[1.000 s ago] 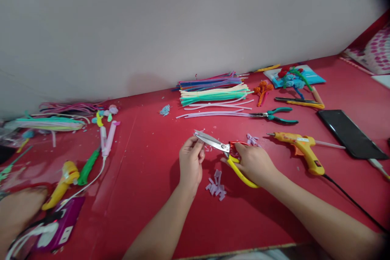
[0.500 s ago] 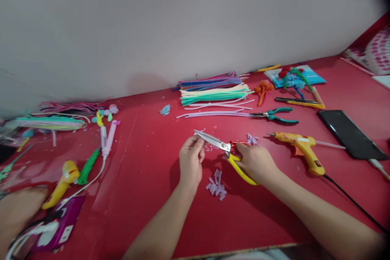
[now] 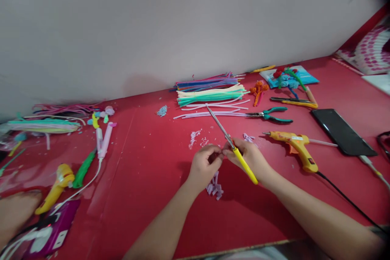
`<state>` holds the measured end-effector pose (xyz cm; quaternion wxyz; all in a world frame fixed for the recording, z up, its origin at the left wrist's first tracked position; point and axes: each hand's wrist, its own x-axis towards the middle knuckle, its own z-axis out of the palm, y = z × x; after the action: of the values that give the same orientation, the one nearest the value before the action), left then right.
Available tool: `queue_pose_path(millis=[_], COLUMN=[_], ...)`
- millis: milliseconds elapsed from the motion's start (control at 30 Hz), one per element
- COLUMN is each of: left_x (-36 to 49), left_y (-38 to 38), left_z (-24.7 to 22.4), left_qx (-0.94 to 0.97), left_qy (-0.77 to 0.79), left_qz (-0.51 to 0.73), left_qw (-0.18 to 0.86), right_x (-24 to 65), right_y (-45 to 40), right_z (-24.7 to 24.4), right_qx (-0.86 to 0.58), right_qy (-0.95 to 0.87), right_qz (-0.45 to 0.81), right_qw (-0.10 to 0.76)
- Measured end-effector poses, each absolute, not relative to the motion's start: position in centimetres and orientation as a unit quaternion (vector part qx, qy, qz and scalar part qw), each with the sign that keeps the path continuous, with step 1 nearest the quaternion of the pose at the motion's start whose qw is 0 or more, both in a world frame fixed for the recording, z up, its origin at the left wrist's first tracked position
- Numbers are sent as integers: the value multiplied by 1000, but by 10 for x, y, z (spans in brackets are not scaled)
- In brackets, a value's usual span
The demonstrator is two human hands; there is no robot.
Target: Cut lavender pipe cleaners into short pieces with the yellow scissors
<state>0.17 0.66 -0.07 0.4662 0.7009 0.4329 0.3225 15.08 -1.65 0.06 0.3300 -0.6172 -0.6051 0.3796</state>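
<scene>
Yellow-handled scissors [image 3: 244, 165] rest in my right hand [image 3: 248, 158], their blades closed and angled up and away. My left hand [image 3: 204, 167] is pinched, its fingertips meeting those of my right hand; whatever is between them is too small to make out. Just below the hands lies a pile of short lilac pieces [image 3: 215, 189], partly hidden by my left hand. Lilac fluff [image 3: 194, 138] is scattered beyond my left hand. A few more lilac pieces [image 3: 249, 137] lie past my right hand.
Bundles of pipe cleaners [image 3: 210, 95] lie by the grey partition [image 3: 183, 28]. Teal pliers [image 3: 274, 114], a yellow glue gun [image 3: 292, 142] and a black phone [image 3: 343, 132] are to the right. At left are another glue gun [image 3: 56, 189], a purple power strip [image 3: 65, 225] and a person's arm [image 3: 18, 215].
My left hand has moved right, away from the scissor tips, to meet my right hand's fingertips. The scissors have closed and swung to point more steeply away. The view has shifted slightly.
</scene>
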Motion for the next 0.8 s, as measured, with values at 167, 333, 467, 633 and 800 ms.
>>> queue_pose_path(millis=[167, 333, 467, 633, 800], left_x=[2, -6, -12, -15, -19], left_y=[6, 15, 24, 32, 31], left_z=[-2, -1, -7, -17, -3], left_qx=[740, 720, 703, 679, 743], left_qy=[421, 462, 493, 538, 499], left_qz=[300, 343, 370, 352, 249], left_qw=[431, 387, 355, 354, 371], right_x=[152, 176, 206, 222, 215], right_y=[-17, -7, 5, 11, 9], right_z=[4, 10, 7, 2, 3], right_qx=[-616, -702, -759, -771, -772], right_qy=[-592, -572, -578, -582, -587], right_qz=[389, 313, 243, 210, 182], right_qw=[345, 286, 175, 150, 163])
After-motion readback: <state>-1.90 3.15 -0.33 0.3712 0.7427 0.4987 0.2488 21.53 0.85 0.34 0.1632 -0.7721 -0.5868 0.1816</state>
